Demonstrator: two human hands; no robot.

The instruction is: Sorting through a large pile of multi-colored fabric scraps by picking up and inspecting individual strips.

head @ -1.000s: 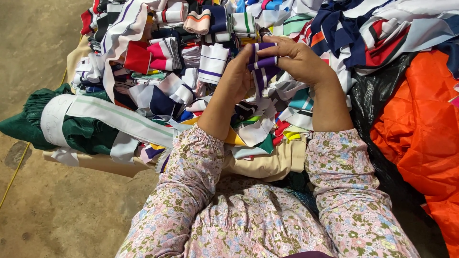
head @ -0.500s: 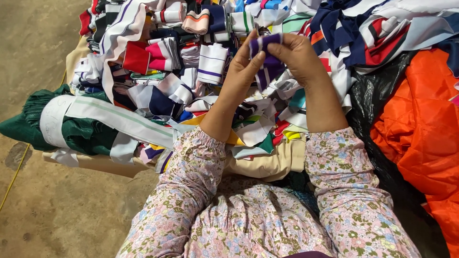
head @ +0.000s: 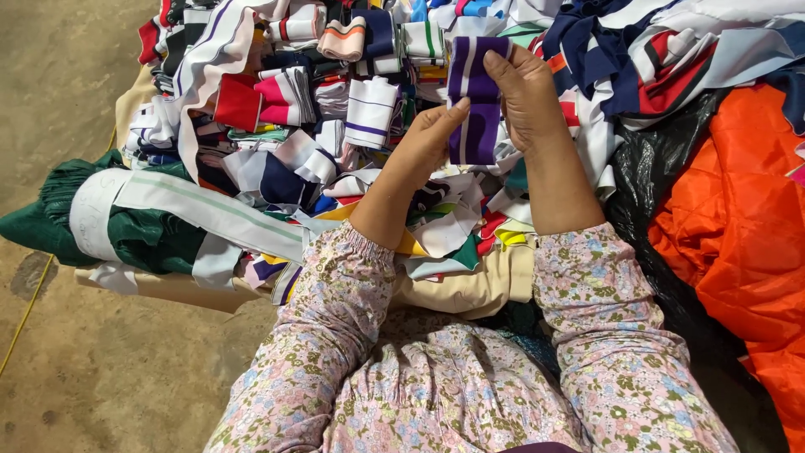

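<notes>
Both hands are raised over the scrap pile (head: pixel 352 159), holding one purple strip (head: pixel 475 101) with white stripes between them. The left hand (head: pixel 428 143) is closed lightly on the strip's lower left edge, thumb tip pressed against the cloth and fingers curled behind it. The right hand (head: pixel 524 96) grips the strip's upper right edge, fingers wrapped over the top and the thumb hidden behind the fabric. The strip hangs upright, folded, above the middle of the pile and touches nothing but the two hands.

Only one strip is in hand. The pile under it holds far too many striped knit pieces to count: white, navy, red, pink and green ones, lying overlapped. Left of the pile lies one green bundle (head: pixel 142 235) wrapped in a long white band (head: pixel 201 210). Right of the pile sits one orange cloth (head: pixel 738 218), with one black plastic sheet (head: pixel 654 176) between it and the pile. Two floral sleeves (head: pixel 335 335) cover the forearms below the pile.
</notes>
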